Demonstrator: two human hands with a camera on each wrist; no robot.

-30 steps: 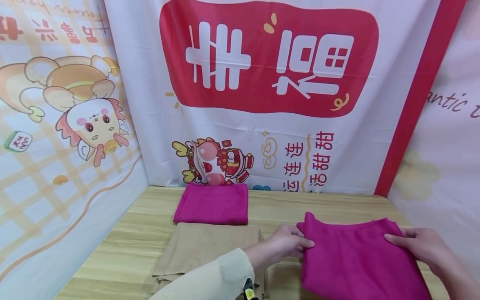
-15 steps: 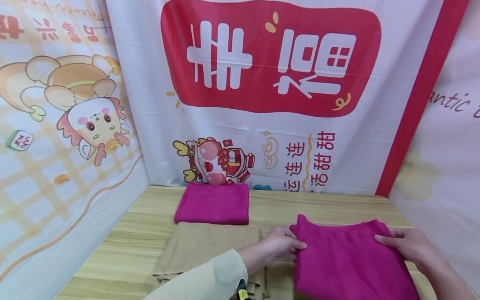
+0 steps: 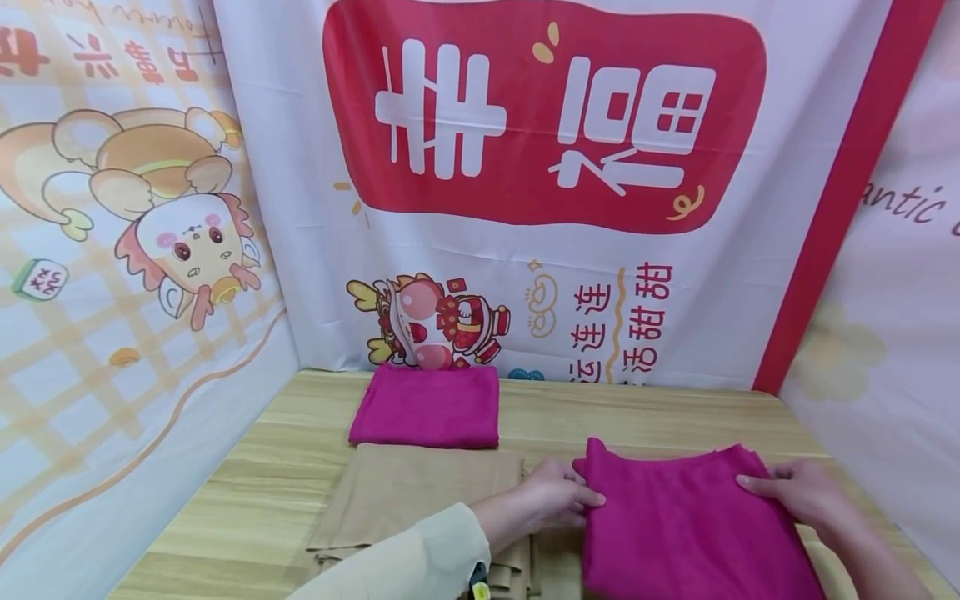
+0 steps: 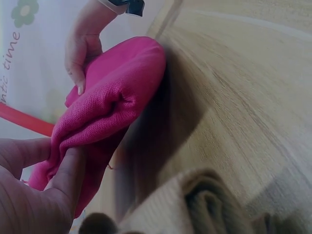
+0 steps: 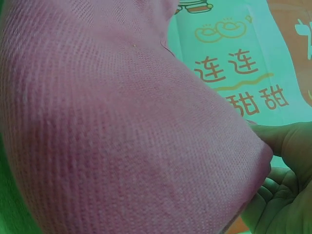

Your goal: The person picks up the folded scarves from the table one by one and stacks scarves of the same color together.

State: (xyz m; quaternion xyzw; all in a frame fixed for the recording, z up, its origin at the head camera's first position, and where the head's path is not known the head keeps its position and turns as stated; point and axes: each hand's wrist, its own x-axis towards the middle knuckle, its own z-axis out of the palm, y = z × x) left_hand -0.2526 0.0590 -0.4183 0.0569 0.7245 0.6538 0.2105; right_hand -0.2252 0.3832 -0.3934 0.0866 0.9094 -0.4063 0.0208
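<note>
A folded magenta cloth (image 3: 682, 525) is held between both hands over the right side of the table. My left hand (image 3: 558, 493) pinches its left edge, thumb on the upper face. On the opposite edge my right hand (image 3: 798, 492) grips it the same way. In the left wrist view the thick folded layers of the magenta cloth (image 4: 109, 97) show side-on, raised over the wood with a shadow beneath. The right wrist view is mostly filled by the cloth's knit surface (image 5: 131, 126), with the right hand (image 5: 285, 165) holding a corner.
A folded tan cloth (image 3: 427, 492) lies left of the left hand, partly under the left forearm. Behind it, at the table's back edge, lies another folded magenta cloth (image 3: 427, 407). Printed fabric walls (image 3: 285, 208) enclose the wooden table (image 3: 247, 475) at the back and sides.
Both hands have shifted slightly left and a little toward the near edge with the magenta cloth held between them. The tan cloth and the rear magenta cloth have stayed put.
</note>
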